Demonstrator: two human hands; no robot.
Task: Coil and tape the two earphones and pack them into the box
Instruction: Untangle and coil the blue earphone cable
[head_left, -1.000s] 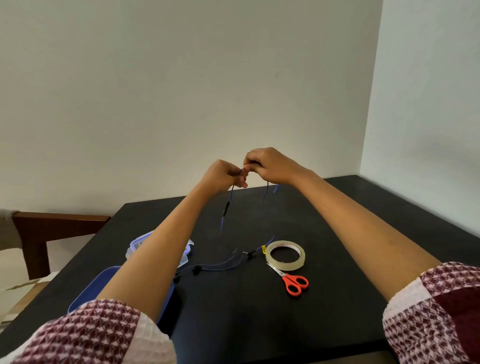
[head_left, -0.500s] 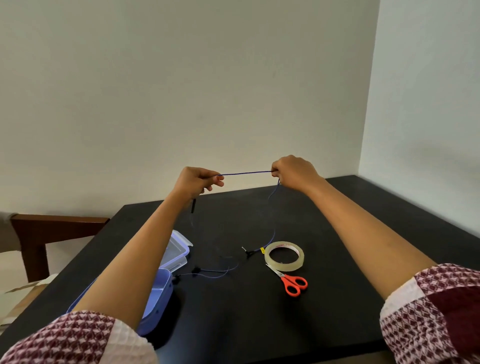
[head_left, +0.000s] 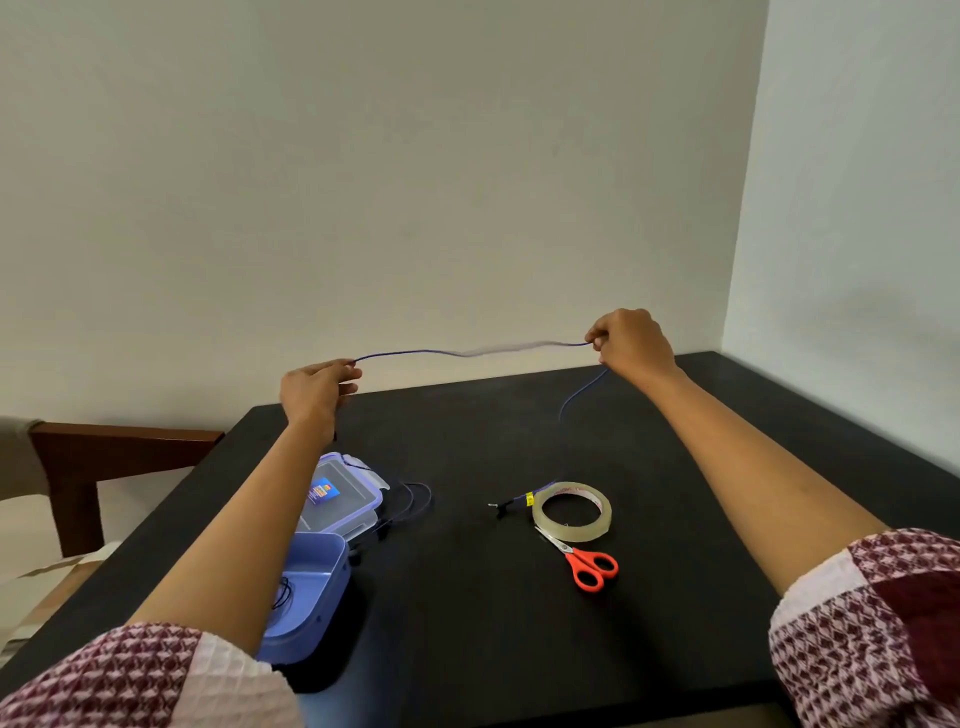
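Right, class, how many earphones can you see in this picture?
2: one blue earphone stretched between the left hand and right hand, one dark earphone in the open box, partly hidden by the left arm.

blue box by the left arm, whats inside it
A dark coiled cord lies in the blue box, partly showing. The left forearm covers the box's left part, so anything else there cannot be seen.
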